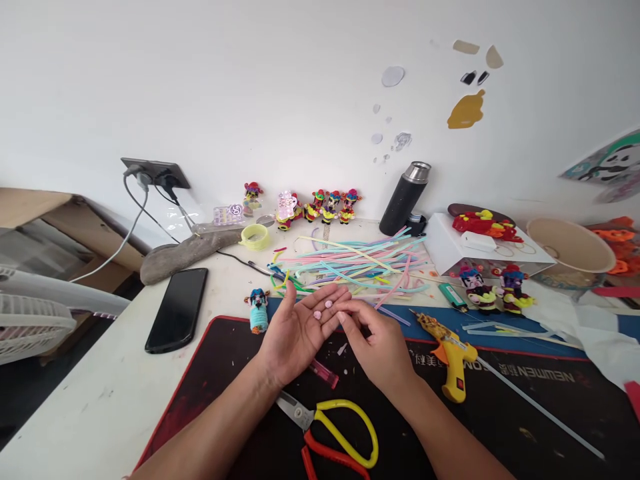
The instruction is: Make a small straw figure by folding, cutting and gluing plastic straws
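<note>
White wall (250, 87), dotted with stickers, rises behind my white counter (95, 413), where a black, red-edged desk mat (200, 393) lies. From my head view, my left hand (295, 337) is turned palm up, fingers spread wide, with two small, round, pale-pink pieces (317, 315) lying loose near the base of the fingers. My right hand (383, 350) meets the left fingertips, thumb and forefinger narrowed to a pinch; I cannot tell whether anything sits between them. Just beside my left hand stands a small turquoise fuzzy figure with a black-and-blue head (259, 318). Below my hands lie metal scissors with yellow and red handles (301, 413); to the right, a yellow glue gun (456, 367). Beyond my fingers, pastel fuzzy stems (345, 260) are heaped loosely.
</note>
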`<state>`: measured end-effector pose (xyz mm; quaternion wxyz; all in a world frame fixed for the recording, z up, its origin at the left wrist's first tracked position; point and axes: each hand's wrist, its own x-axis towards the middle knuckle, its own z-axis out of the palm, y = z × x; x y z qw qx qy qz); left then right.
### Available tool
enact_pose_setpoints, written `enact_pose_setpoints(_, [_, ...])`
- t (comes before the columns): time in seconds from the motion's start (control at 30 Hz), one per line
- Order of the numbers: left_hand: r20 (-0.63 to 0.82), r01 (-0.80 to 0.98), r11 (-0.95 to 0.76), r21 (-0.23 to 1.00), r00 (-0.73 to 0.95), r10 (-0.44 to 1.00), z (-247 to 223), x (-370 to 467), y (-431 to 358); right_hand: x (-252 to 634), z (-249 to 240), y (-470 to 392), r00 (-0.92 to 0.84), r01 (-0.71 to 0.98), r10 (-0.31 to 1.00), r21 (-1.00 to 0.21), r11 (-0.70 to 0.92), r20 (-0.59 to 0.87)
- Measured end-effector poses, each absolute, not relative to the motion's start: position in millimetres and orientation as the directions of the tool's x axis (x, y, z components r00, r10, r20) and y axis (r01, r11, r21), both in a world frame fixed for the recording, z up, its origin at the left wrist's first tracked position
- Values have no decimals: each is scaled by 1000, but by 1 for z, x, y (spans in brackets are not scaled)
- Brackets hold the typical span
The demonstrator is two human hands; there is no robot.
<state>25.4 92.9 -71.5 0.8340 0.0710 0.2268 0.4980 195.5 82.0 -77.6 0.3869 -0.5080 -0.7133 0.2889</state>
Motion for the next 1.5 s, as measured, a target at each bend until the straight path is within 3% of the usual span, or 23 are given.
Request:
enact_pose_setpoints(0.4, [-298,-795,503,339,416,859,-70,25,91,195,-79,80,-245,547,946,-775,315,212])
enact_pose_setpoints(1.17, [-268,-800,474,367,397,878,-69,23,92,191,-77,77,-240,507,919,-767,394,313])
enact_pose_setpoints(1.5, [-298,-785,483,389,389,872,-70,27,89,188,-80,73,-268,532,921,-753,386,283])
